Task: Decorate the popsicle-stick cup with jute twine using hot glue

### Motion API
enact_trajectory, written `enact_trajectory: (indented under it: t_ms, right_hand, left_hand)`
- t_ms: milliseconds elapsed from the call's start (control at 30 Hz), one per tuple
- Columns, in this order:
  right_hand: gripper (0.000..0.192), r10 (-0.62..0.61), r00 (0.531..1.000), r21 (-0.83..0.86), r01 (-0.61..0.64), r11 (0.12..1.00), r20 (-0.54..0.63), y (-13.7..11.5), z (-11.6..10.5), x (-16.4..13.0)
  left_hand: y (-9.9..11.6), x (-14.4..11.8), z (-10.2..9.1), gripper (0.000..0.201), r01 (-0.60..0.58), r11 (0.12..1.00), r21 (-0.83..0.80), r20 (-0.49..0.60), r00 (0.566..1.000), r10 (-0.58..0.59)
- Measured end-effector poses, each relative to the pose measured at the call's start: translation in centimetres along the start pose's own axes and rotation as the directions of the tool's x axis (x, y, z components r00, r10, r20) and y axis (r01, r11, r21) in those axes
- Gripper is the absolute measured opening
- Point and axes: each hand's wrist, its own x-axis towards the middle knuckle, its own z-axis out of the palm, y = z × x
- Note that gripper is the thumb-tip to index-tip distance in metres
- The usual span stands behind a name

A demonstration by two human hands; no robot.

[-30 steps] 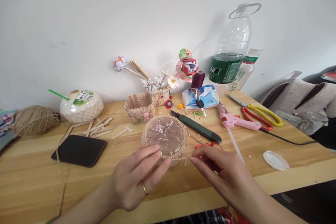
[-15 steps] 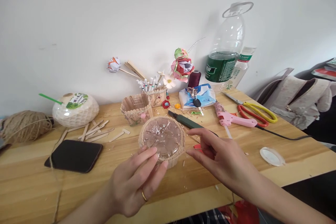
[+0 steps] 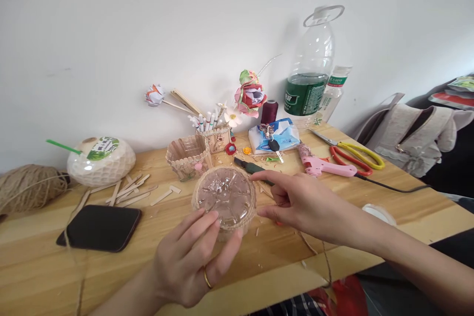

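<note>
Hands: L (image 3: 192,261) & R (image 3: 296,202) grip twine-wrapped cup (image 3: 224,199).

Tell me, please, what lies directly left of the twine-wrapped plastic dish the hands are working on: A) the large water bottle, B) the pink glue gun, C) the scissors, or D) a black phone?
D: the black phone lies flat on the table left of the twine-wrapped dish; the other three sit to the right.
</note>
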Motion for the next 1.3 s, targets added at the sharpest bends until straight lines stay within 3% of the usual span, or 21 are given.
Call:
enact_trajectory:
  t_ms: [167,433,833,1067,1300]
  right_hand:
    - [0.043,-0.005,1.000,-0.010,0.005,1.000,0.022,0.0,-0.2,0.1]
    - [0.012,-0.043,0.999,0.053,0.042,0.998,0.005,0.2,-0.4,0.3]
    - [0.013,0.002,0.999,0.020,-0.003,1.000,0.041,-0.4,-1.0,0.8]
    - [0.005,0.034,0.998,-0.095,-0.029,0.995,0.045,-1.1,-1.5,1.3]
    - [0.034,-0.001,1.000,-0.142,0.005,0.990,0.029,-1.0,-1.4,1.3]
  left_hand:
    - [0.1,0.8,0.3,0.027,0.000,0.996,0.089,0.013,1.000,-0.001]
    - [0.4,0.7,0.5,0.025,0.025,0.997,0.071,0.014,1.000,-0.026]
    - [0.7,0.4,0.9,0.024,0.061,0.997,0.037,-0.007,0.998,-0.061]
    - [0.9,0.6,1.0,0.022,0.114,0.994,-0.006,-0.022,0.993,-0.114]
    - [0.7,0.3,0.6,0.025,0.141,0.988,-0.056,0.000,0.990,-0.141]
